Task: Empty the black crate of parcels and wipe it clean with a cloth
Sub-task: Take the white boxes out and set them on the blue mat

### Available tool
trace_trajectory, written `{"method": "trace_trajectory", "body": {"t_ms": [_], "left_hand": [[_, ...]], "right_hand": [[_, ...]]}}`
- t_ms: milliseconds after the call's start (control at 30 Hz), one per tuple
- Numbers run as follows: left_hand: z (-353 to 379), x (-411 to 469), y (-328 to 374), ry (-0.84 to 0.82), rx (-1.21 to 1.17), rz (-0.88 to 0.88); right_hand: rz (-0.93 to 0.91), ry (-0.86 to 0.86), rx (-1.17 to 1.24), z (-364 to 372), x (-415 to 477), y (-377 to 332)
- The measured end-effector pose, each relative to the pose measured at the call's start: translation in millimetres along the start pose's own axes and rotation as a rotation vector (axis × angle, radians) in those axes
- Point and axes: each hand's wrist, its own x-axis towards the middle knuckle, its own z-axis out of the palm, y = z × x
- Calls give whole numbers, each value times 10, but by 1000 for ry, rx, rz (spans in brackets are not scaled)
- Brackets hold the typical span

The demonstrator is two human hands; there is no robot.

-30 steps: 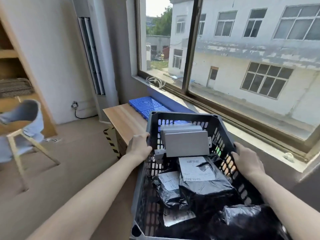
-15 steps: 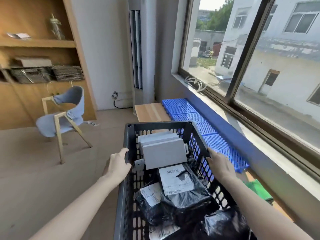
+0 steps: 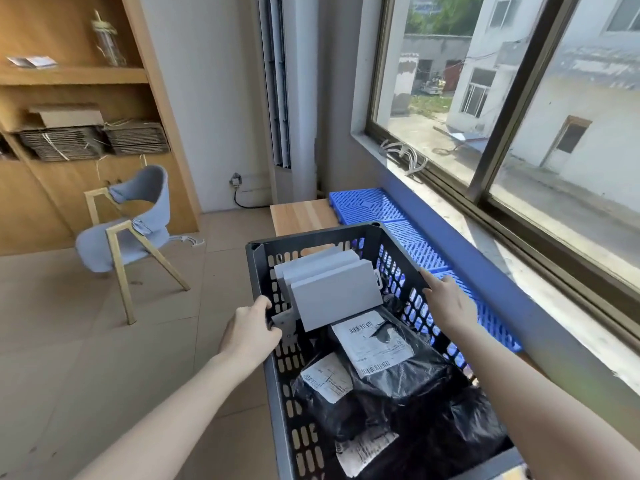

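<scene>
The black slotted crate (image 3: 313, 239) is in front of me, held between both hands. My left hand (image 3: 251, 329) grips its left rim, thumb curled over the edge. On the right rim my right hand (image 3: 446, 301) holds on, its fingers hidden behind the wall. Inside lie grey flat boxes (image 3: 330, 291) at the far end. Nearer me lie black plastic parcels with white shipping labels (image 3: 391, 362). No cloth is in view.
A wooden tabletop (image 3: 301, 214) and blue plastic grid tiles (image 3: 391, 221) lie beyond the crate under the window sill (image 3: 450, 188). A blue chair with wooden legs (image 3: 131, 230) stands on the floor at left, wooden shelves (image 3: 76, 98) behind it.
The view has swung left and down: the shelves and chair came into sight. The crate has come lower and further from the tabletop. Both hands keep their hold on the rims.
</scene>
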Motion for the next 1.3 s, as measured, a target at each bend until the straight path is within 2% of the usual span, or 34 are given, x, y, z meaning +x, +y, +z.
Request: {"method": "trace_trajectory", "body": {"t_ms": [133,267,367,467,600,733,867,967,1133,1300], "left_hand": [[-42,129,-4,-83,12,113],[-222,352,-159,-204,157,316],[-357,610,-280,-275,158,417],[-464,907,-343,-297,185,591],[-532,1246,-321,-390,228,832],[-478,1468,-251,-497,288,1010],[-384,1629,-221,-590,219,1057],[-317,1809,-126,-722,113,985],[-61,2068,127,-668,-29,840],[191,2163,293,-732,73,839]], "right_hand": [[38,13,-26,-8,199,14],[41,4,-163,-48,232,-66],[89,2,-195,-72,225,-156],[113,22,-267,-101,138,-312],[97,10,-186,-96,-70,-693],[114,-117,6,3,-292,-1110],[150,-196,100,196,-409,-1394],[184,-201,100,346,-397,-1486],[275,-177,192,449,-279,-1475],[354,-217,236,541,-142,-1391]]}}
